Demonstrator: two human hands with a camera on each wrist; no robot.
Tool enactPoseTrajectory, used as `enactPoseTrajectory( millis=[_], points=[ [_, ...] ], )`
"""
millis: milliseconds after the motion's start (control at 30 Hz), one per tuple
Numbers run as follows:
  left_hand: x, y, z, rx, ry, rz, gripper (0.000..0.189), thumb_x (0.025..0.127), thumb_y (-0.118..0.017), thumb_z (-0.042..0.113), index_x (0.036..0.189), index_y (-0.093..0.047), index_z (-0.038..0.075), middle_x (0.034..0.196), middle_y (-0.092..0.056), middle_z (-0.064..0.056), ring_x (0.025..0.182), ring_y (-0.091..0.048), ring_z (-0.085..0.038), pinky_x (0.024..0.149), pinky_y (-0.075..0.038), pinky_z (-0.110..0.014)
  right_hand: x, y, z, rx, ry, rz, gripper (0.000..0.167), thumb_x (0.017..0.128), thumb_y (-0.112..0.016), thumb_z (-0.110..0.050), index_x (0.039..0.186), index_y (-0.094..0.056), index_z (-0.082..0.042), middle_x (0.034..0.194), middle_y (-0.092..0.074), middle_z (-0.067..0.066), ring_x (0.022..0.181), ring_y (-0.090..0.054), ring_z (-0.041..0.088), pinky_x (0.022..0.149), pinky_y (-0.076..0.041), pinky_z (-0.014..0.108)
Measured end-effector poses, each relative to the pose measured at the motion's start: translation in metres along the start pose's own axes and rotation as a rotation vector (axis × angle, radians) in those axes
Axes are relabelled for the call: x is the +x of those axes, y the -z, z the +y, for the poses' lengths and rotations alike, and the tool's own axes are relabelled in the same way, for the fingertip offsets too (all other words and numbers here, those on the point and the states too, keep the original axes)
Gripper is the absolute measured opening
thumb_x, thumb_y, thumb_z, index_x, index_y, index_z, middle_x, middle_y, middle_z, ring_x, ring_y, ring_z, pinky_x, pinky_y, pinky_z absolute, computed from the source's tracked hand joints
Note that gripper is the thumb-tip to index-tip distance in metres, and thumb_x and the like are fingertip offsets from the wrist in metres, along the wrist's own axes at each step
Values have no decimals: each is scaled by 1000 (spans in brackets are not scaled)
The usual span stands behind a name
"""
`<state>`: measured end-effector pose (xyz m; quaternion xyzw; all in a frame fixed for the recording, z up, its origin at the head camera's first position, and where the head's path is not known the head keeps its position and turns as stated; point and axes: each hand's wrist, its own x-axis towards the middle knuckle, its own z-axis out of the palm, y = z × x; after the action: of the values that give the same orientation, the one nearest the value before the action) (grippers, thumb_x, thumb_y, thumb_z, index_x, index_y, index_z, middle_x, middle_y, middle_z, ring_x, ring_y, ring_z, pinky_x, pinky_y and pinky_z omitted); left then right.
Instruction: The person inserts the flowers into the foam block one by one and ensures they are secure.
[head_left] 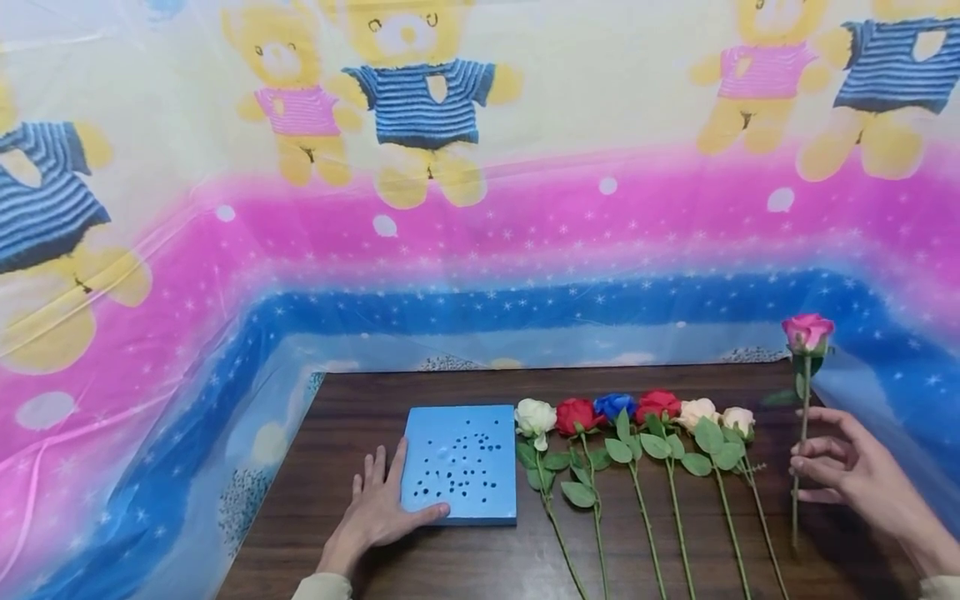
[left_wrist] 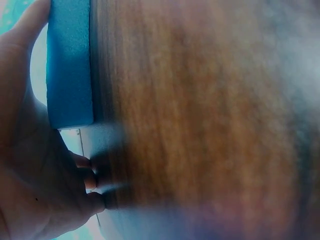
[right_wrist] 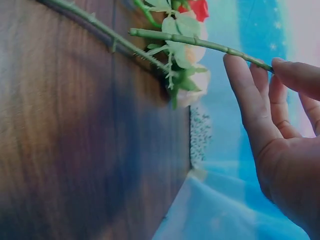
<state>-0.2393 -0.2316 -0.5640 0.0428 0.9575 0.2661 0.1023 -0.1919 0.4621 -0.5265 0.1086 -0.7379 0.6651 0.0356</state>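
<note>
My right hand [head_left: 862, 471] pinches the green stem [right_wrist: 200, 44] of a pink artificial rose [head_left: 807, 333] between thumb and fingertips. The rose stands nearly upright at the table's right side, bloom on top, its lower stem pointing down. In the right wrist view, the bloom is out of frame. My left hand [head_left: 382, 504] rests at the near left corner of a light blue foam block [head_left: 457, 425] dotted with small dark holes. Its fingers are spread, with the thumb along the near edge and the index finger at the left side. The left wrist view shows the block's side [left_wrist: 70, 65].
Between the block and my right hand lie several artificial roses in a row, stems toward me: a white rose [head_left: 536, 417], red roses [head_left: 577, 414], a blue rose [head_left: 615, 405] and cream roses [head_left: 697, 411]. A bear-printed curtain [head_left: 525, 225] surrounds the dark wooden table [head_left: 360, 392].
</note>
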Motion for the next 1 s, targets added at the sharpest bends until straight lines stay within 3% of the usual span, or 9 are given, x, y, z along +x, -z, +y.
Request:
enactPoseTrajectory(
  millis=[167, 367, 800, 1000],
  points=[
    [0, 1, 1, 4, -8, 3, 138, 86, -78, 83, 181, -5, 15, 181, 2, -36, 167, 6, -59, 129, 0, -81, 9, -8, -13, -51, 86, 16, 76, 99, -65, 23, 161, -43, -15, 105, -76, 11, 89, -81, 22, 68, -67, 53],
    [-2, 0, 0, -5, -5, -5, 138, 86, -79, 82, 181, -5, 16, 181, 2, -37, 167, 7, -59, 128, 1, -81, 20, -17, -23, -108, 150, 54, 83, 96, -68, 26, 165, -43, -13, 107, -76, 9, 90, -81, 20, 69, -68, 49],
    [0, -1, -1, -15, -11, 0, 137, 86, -79, 82, 181, -5, 15, 180, 1, -38, 166, 7, -59, 128, 1, -82, 46, -39, -35, -89, 261, 150, 77, 94, -69, 28, 160, -41, -3, 105, -73, 11, 87, -79, 17, 68, -68, 42],
    [1, 0, -1, -20, -14, 0, 137, 87, -79, 81, 181, -4, 15, 180, 2, -37, 166, 8, -59, 128, 1, -81, 63, -51, -44, -23, 322, 96, 76, 94, -66, 30, 159, -43, -3, 105, -72, 15, 90, -80, 20, 69, -68, 45]
  ],
)
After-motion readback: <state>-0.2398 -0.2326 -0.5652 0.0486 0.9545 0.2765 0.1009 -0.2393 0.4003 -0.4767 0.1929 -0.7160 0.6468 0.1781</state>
